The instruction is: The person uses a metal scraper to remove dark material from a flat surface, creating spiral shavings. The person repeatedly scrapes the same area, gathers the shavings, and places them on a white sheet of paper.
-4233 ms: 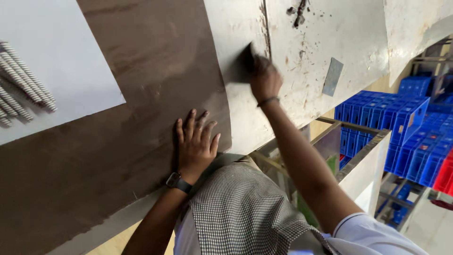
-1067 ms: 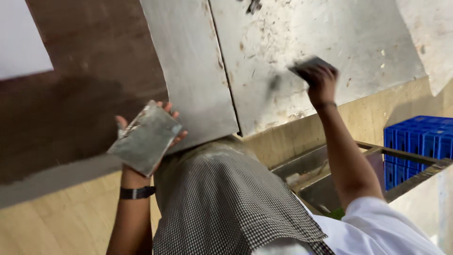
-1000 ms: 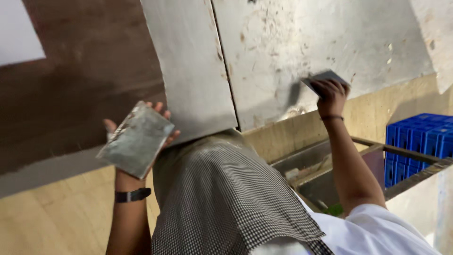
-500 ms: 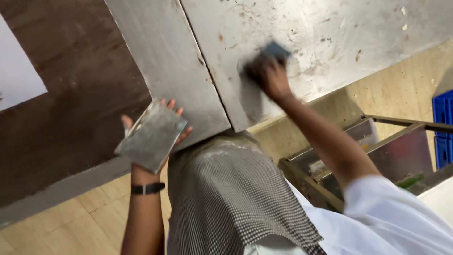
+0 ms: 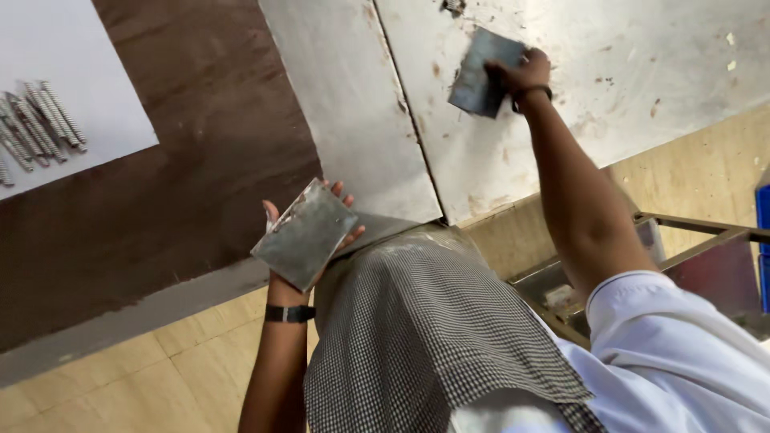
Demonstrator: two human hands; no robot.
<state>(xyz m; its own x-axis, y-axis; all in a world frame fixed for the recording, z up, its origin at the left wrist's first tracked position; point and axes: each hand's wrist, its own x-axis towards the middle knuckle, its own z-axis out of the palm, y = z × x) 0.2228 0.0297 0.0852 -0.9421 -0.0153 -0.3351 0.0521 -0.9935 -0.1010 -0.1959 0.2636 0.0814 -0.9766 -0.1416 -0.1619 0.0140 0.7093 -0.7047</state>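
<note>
While the right hand (image 5: 525, 74) reaches far out over the steel counter (image 5: 609, 72), it grips a dark grey metal plate (image 5: 481, 72) by its near edge, fingers curled round it, plate lying flat against or just above the steel; cannot tell which. Left hand (image 5: 309, 240) is pulled in close to the body, palm up and mostly open, a second grey plate (image 5: 305, 234) resting on it, tilted, fingertips showing past its far edge. That plate sits over the counter's front lip, just beside the seam between two steel sheets (image 5: 405, 128).

No bins or trays with contents in clear view. A metal frame (image 5: 698, 232) stands lower right beside the counter; something small lies on its lower level, too blurred to identify.

Around: brown wooden board (image 5: 200, 144) left of the steel, a white sheet (image 5: 64, 80) on it at the far left carrying a row of metal screws (image 5: 36, 128). Steel surface is scratched and spotted. Black watch (image 5: 290, 313) on the left wrist, dark band on the right. Checked apron (image 5: 417, 345) fills the lower middle. The two plates are well apart, nothing between them but bare steel.
</note>
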